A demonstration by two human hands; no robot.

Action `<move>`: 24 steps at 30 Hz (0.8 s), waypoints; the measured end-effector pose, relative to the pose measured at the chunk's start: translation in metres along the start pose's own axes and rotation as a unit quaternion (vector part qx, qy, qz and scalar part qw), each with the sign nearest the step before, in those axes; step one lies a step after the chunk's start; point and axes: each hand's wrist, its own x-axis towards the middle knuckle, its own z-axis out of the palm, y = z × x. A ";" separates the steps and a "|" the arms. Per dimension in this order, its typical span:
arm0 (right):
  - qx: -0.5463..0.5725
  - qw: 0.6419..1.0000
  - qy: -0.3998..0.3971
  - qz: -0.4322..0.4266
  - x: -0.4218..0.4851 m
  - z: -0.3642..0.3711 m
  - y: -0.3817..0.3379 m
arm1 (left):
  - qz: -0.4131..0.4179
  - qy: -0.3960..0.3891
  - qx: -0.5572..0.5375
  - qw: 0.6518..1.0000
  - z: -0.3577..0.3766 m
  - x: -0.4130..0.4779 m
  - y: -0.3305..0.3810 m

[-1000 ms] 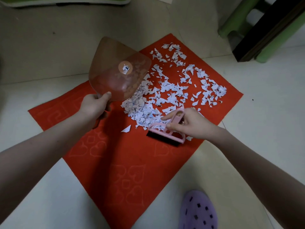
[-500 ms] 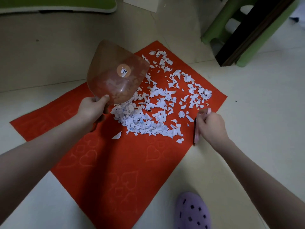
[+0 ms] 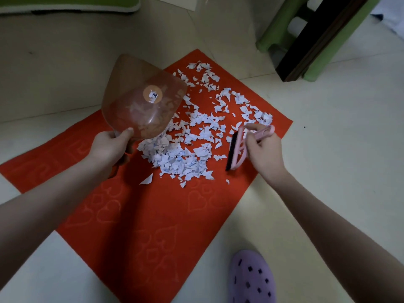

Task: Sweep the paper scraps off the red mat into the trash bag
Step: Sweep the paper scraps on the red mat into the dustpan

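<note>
The paper scraps (image 3: 185, 158) are spread over the far half of the red mat (image 3: 142, 226). A dense heap is gathered near the mat's middle, and a thinner scatter trails from it toward 1 o'clock. A few stray pieces lie apart at the heap's 6 and 7 o'clock edges.

A translucent brown dustpan (image 3: 142, 101) is held at 10 o'clock of the heap by the left hand (image 3: 111, 145). The fingers are curled round its narrow end and the thumb is laid on top. The pan is tilted up; whether its far lip touches the mat cannot be told, since the plastic is seen through.

At 3 o'clock of the heap, a pink brush (image 3: 236, 149) is gripped by the right hand (image 3: 265, 154), with the fingers wrapped round its handle. The black bristles are turned toward the heap. No trash bag is seen.

The scraps are judged to be very light, thin and limp. They are easily scattered by a fast stroke or a draught, and are likely to cling to the mat's felt-like nap. They are better herded than pinched, with low, short strokes drawn from 3 o'clock toward 9 o'clock and the pan's lip pressed flat against the mat. The loaded pan is best carried level by its handle.

A purple clog (image 3: 251, 278) is seen at 5 o'clock, and a green stool (image 3: 282, 29) at 1 o'clock.
</note>
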 end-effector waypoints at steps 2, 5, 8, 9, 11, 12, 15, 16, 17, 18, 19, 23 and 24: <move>-0.051 0.998 0.014 0.026 0.007 -0.011 0.010 | 0.003 0.003 0.001 1.000 0.002 0.000 0.001; -0.143 0.988 -0.039 0.044 0.006 -0.013 0.019 | 0.003 0.000 -0.005 1.000 0.006 0.000 0.003; -0.154 0.982 -0.111 0.022 -0.010 0.007 0.015 | 0.001 -0.004 -0.003 1.000 0.010 -0.002 0.004; -0.132 0.984 -0.121 0.008 -0.015 0.015 0.010 | 0.000 -0.005 -0.001 1.000 0.011 -0.003 0.004; -0.066 0.990 -0.120 -0.020 -0.016 0.026 0.002 | 0.001 -0.006 0.001 1.000 0.011 -0.004 0.004; -0.032 0.993 -0.107 -0.027 -0.013 0.027 -0.001 | 0.001 -0.009 0.000 1.000 0.012 -0.005 0.005; 0.018 0.999 -0.038 -0.019 0.002 0.019 -0.004 | -0.005 -0.012 -0.006 1.000 0.016 -0.009 0.006; 0.015 1.000 -0.016 -0.017 0.006 0.013 -0.002 | -0.006 -0.013 -0.005 1.000 0.019 -0.010 0.007; 0.006 1.000 0.002 -0.014 0.010 0.007 0.001 | -0.006 -0.014 -0.002 1.000 0.021 -0.011 0.008; -0.007 1.000 0.015 -0.006 0.013 0.000 0.005 | -0.006 -0.015 -0.001 1.000 0.023 -0.011 0.010; -0.026 0.999 0.024 0.006 0.017 -0.005 0.011 | -0.007 -0.016 -0.005 1.000 0.026 -0.011 0.012; -0.135 0.989 0.010 0.058 0.028 -0.007 0.033 | -0.010 -0.030 -0.016 0.999 0.039 -0.011 0.020; -0.149 0.987 -0.008 0.062 0.027 -0.002 0.035 | -0.012 -0.037 -0.015 0.999 0.043 -0.011 0.022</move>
